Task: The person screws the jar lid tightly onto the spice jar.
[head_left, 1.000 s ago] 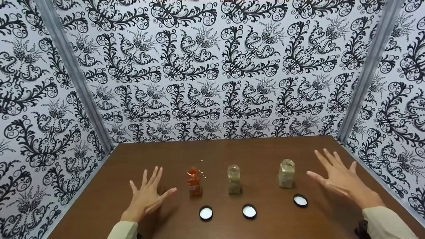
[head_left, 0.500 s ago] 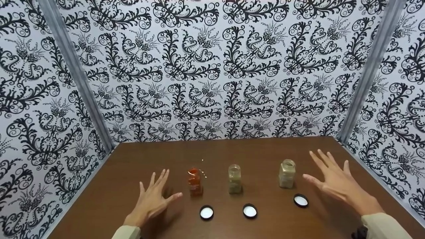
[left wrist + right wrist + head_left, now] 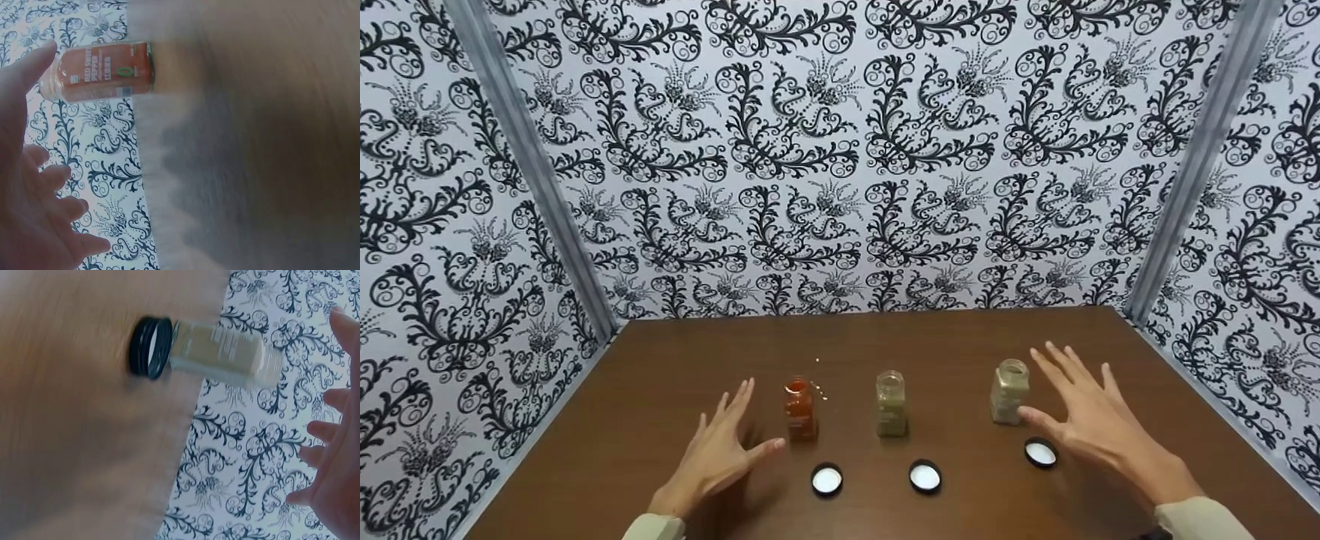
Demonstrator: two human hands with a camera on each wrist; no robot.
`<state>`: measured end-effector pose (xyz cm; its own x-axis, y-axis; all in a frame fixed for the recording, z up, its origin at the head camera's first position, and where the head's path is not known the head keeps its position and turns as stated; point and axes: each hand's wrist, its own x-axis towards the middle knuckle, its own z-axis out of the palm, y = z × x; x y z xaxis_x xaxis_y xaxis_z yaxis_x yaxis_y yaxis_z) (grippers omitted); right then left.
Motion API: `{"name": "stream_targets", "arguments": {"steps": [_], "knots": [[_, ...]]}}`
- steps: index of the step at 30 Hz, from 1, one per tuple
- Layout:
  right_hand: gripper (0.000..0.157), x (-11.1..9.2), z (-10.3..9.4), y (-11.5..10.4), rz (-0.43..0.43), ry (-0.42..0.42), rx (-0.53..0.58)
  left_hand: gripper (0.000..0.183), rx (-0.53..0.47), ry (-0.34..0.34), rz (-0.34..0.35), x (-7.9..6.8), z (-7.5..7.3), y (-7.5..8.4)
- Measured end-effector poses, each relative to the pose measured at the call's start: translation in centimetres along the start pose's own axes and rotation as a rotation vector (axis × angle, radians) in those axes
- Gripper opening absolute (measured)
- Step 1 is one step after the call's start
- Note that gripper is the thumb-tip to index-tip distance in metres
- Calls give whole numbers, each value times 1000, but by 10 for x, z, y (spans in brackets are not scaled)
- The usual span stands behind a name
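Three uncapped glass spice jars stand upright in a row on the brown table. My left hand hovers left of the red pepper jar, fingers spread and holding nothing; the jar's printed label shows in the left wrist view. A jar of greenish spice stands in the middle. Close beside the pale beige jar is my right hand, its fingers spread and free of any object. A black cap with a white lining lies in front of that jar.
Two more black caps, the left cap and the middle cap, lie lining up before the other jars. Small pale crumbs are scattered behind the red jar. A patterned wall closes off the brown table at the back and sides.
Both hands have moved inward: the left hand rightward, closer to the red pepper jar, and the right hand leftward, closer to the beige jar. Jars and caps have stayed put.
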<state>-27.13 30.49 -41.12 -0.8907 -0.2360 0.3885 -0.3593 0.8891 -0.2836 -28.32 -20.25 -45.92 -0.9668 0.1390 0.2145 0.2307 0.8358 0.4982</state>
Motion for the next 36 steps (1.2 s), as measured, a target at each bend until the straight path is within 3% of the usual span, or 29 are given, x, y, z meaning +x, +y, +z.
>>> {"name": "stream_targets", "arguments": {"steps": [11, 18, 24, 27, 36], "knots": [[81, -3, 27, -26, -63, 85, 29, 108, -161, -12, -1, -3, 7, 5], [75, -4, 38, -47, -126, 130, 93, 103, -320, 6, -31, -3, 15, 10], [69, -2, 45, -69, -175, 158, 133, 101, -357, 12, -59, -2, 22, 13], [67, 1, 49, -80, -199, 156, 141, 95, -373, 34, -54, 0, 25, 13], [63, 7, 61, -106, -279, 122, 163, 89, -595, 59, -34, 10, 30, 11]]}}
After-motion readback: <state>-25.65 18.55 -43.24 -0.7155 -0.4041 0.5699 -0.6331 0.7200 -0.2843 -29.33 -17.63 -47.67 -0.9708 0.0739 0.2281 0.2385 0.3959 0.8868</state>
